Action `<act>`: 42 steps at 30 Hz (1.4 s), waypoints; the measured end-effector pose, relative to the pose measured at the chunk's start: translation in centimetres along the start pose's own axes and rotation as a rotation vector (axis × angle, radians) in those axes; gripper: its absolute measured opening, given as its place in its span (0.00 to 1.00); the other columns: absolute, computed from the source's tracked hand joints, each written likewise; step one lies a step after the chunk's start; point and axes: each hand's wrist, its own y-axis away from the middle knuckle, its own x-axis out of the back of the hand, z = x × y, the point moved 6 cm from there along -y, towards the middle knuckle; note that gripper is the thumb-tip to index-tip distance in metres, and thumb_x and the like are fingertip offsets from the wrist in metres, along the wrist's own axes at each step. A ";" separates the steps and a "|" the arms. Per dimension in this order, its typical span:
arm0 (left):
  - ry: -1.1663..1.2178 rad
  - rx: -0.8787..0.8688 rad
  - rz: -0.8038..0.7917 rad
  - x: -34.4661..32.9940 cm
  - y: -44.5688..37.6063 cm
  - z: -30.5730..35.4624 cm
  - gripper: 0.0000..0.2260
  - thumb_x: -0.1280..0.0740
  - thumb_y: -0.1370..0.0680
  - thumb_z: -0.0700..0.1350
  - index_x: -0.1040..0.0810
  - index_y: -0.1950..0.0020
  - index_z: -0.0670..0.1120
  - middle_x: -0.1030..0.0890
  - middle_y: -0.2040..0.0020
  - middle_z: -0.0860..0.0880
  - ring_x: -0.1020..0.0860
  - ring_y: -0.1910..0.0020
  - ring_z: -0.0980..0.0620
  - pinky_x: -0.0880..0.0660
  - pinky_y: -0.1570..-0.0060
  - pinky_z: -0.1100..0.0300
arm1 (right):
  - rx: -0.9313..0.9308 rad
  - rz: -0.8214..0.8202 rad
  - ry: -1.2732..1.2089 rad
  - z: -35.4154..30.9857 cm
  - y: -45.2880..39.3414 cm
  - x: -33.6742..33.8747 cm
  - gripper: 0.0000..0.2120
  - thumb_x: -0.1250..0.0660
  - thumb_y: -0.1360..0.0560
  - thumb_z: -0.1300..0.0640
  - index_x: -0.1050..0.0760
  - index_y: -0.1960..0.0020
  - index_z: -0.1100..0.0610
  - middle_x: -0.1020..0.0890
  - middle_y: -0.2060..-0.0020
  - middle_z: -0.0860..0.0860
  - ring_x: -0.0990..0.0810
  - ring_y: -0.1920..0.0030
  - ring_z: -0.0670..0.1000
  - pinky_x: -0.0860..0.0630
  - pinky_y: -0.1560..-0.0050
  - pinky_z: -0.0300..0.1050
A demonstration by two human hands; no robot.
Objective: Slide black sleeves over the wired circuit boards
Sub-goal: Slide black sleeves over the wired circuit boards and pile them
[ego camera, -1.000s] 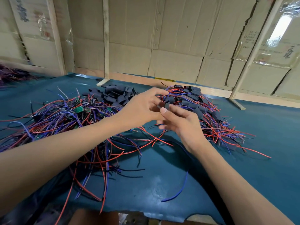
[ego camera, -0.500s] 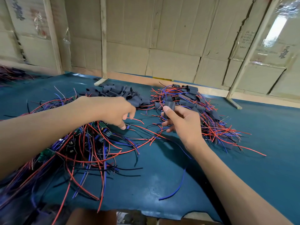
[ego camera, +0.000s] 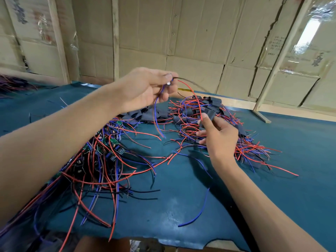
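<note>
Left hand pinched 1 unsleeved wired board raised above right hand, which gripped 1 black sleeve; sleeved pile behind right hand, many bare boards under left forearm remained.

Left hand lifted wired board from pile, wires dangling

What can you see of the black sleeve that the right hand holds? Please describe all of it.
The black sleeve is a short, flat, matte tube that looks like soft plastic. The right hand pinches it between thumb and fingers, raised above the heap of sleeved, wired boards. Its upper end sticks out beyond the thumb; the fingers hide the lower part. No board is inside it as far as I can tell. A red wire hanging from the left hand passes close by its top; contact is unclear.
</note>
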 end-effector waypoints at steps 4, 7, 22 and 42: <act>0.478 0.150 0.047 -0.2 -0.4 -4.1 0.13 0.38 0.24 0.37 0.28 0.39 0.39 0.23 0.55 0.47 0.33 0.69 0.60 0.44 0.71 0.68 | 0.020 -0.076 0.038 -0.1 0.3 -0.7 0.13 0.29 0.21 0.51 0.19 0.59 0.59 0.17 0.68 0.54 0.18 0.71 0.47 0.25 0.74 0.41; 0.628 0.176 0.145 0.5 0.1 -8.4 0.17 0.37 0.25 0.38 0.28 0.36 0.37 0.26 0.60 0.48 0.40 0.70 0.60 0.46 0.75 0.67 | -0.001 -0.130 -0.016 0.0 0.5 -1.3 0.10 0.28 0.22 0.52 0.18 0.57 0.58 0.18 0.69 0.52 0.19 0.71 0.47 0.26 0.75 0.40; 0.869 -0.148 0.277 4.7 2.0 -8.6 0.19 0.47 0.16 0.59 0.23 0.52 0.49 0.41 0.73 0.54 0.46 0.78 0.55 0.48 0.79 0.62 | 0.492 -0.478 0.336 -2.0 3.4 -3.4 0.08 0.23 0.27 0.55 0.15 0.49 0.55 0.18 0.61 0.51 0.21 0.58 0.50 0.26 0.52 0.43; 0.888 -0.197 0.430 5.2 2.7 -8.4 0.21 0.47 0.16 0.61 0.24 0.55 0.48 0.40 0.73 0.53 0.46 0.79 0.55 0.50 0.77 0.63 | 0.539 -0.564 0.403 -1.8 3.9 -3.9 0.11 0.24 0.27 0.52 0.16 0.46 0.54 0.21 0.61 0.55 0.23 0.59 0.54 0.26 0.53 0.51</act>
